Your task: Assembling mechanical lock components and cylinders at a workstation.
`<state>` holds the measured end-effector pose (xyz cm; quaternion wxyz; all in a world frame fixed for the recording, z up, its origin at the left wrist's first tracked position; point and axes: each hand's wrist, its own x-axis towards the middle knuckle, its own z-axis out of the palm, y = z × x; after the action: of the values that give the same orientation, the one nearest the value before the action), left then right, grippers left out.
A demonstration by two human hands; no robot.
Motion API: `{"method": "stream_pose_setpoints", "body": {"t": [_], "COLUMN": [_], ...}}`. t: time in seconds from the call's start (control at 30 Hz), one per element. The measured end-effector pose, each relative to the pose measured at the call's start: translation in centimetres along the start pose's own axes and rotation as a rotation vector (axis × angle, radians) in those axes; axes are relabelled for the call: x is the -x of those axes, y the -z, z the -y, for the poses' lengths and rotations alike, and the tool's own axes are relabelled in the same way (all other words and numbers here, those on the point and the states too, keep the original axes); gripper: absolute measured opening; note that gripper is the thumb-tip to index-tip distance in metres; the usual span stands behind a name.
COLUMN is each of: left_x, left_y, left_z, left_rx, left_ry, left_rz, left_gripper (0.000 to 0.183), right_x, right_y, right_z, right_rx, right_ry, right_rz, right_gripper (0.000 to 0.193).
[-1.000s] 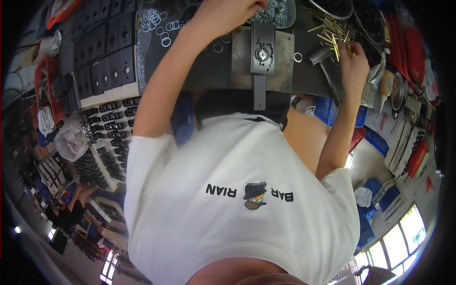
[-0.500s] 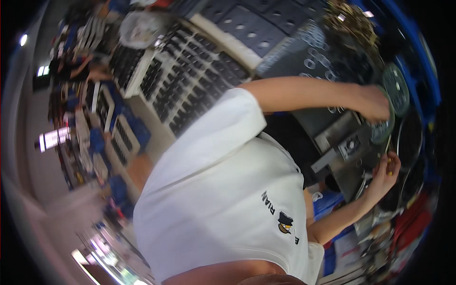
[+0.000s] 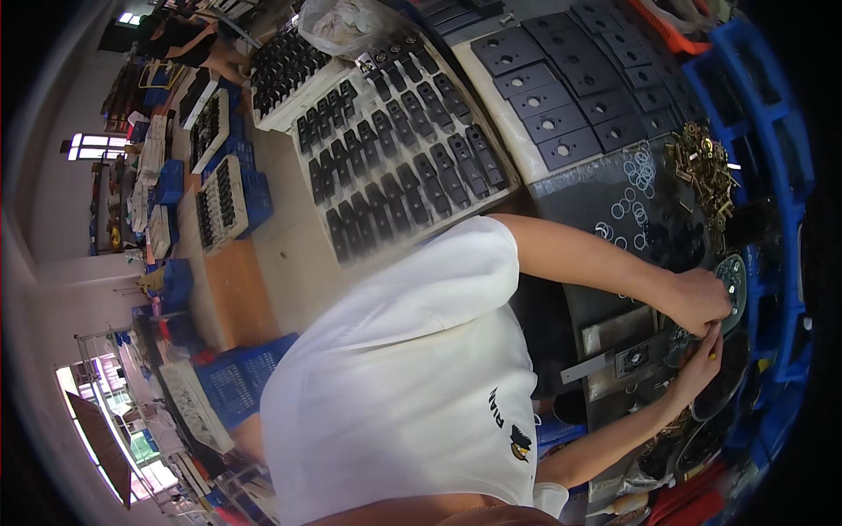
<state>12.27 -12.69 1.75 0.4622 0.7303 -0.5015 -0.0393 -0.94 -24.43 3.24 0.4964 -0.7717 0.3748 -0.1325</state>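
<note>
My left hand (image 3: 699, 300), the upper one here, is closed beside a greenish round dish (image 3: 735, 273) with small pieces in it. Its fingertips meet those of my right hand (image 3: 699, 372), also closed in a pinch. What they hold between them is hidden. A small yellow spot shows at my right fingers; I cannot tell its kind. A second dish (image 3: 679, 344) lies partly under my hands. Close by on the dark bench sits a metal block (image 3: 633, 358) with a round hole, and a flat metal bar (image 3: 586, 368) beside it.
Thin pale rings (image 3: 645, 167) and a heap of brass-coloured screws (image 3: 702, 171) lie up the bench. Dark plates (image 3: 548, 114) with holes lie farther up. A tray (image 3: 338, 254) holds rows of black parts. Blue bins (image 3: 772, 96) line the far edge. Another person (image 3: 180, 42) is at upper left.
My view has turned and shifted. My left hand has left the spot over the dishes and come together with my right hand, fingertips to fingertips.
</note>
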Motion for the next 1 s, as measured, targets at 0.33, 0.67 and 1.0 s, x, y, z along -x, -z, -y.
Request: {"method": "stream_pose_setpoints", "body": {"t": [0.33,0.67,1.0], "left_x": [0.6,0.6,-0.3], "left_y": [-1.4,-0.1,-2.5], "left_z": [1.7,2.1,3.3], "left_rx": [0.277,0.290,0.602], "left_ry": [0.097,-0.012,0.405], "left_rz": [-0.146,0.068,0.191], "left_gripper": [0.016,0.023,0.031], "right_x": [-0.5,1.2,-0.2], "right_y": [0.4,0.5,1.3], "right_z": [-0.9,0.6,-1.1], "right_rx": [-0.088,-0.070,-0.049], "right_ry": [0.066,0.021,0.203], "right_rz": [0.059,0.065,0.022], "right_gripper": [0.045,0.040,0.030]}}
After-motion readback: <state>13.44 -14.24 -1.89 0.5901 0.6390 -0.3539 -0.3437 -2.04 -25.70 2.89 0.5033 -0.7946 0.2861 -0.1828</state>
